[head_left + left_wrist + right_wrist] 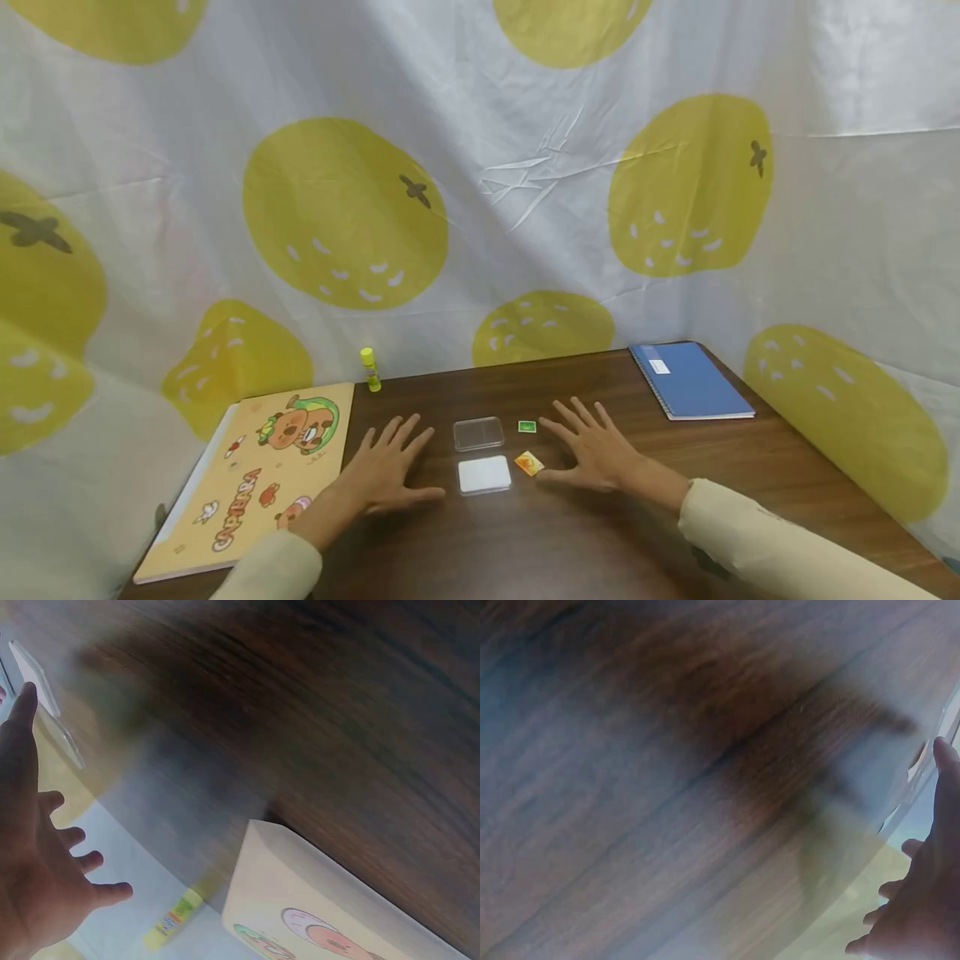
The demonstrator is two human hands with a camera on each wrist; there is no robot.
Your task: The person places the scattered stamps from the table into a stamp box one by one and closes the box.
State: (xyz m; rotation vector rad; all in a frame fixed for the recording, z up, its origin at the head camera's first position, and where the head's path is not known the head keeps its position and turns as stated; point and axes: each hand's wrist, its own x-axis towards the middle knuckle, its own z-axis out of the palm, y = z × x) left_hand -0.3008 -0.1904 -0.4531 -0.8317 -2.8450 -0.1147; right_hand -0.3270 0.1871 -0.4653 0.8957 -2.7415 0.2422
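Note:
My left hand (384,471) hovers over the dark table with its fingers spread, holding nothing. To its right lie a clear plastic case lid (478,434) and, nearer me, a white rectangular piece (484,475) that seems to sit in a clear tray. My right hand (595,450) is spread on the other side, also holding nothing. Close to its fingertips are a small green stamp-like piece (527,427) and a small orange-and-yellow one (528,463). In the left wrist view, the left hand's thumb (27,705) overlaps the white piece's edge by line of sight.
A capybara-print board or book (255,475) lies at the left. Behind it a yellow glue stick (371,370) stands upright near the curtain. A blue spiral notebook (692,380) lies at the back right. Fruit-print cloth (465,183) hangs around the table's far edges.

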